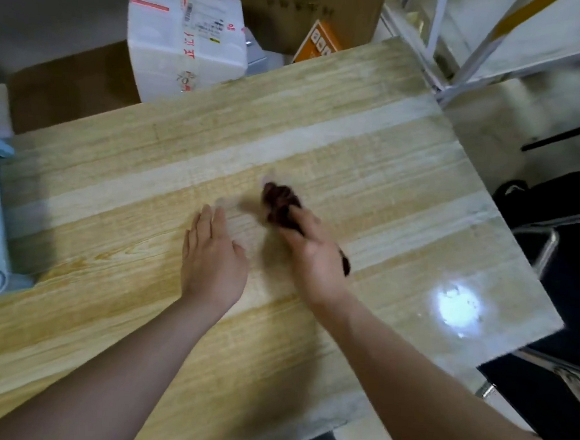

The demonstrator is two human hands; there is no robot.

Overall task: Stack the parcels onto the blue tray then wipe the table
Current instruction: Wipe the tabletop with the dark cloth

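Our right hand grips a dark, bunched cloth near the middle of the table, soft and light, we judge, so best held wadded in the palm, while our left hand lies flat with straight fingers beside it.

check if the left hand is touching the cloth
Apart. The head view shows a strip of bare table between the left hand and the cloth, which the right hand grips.
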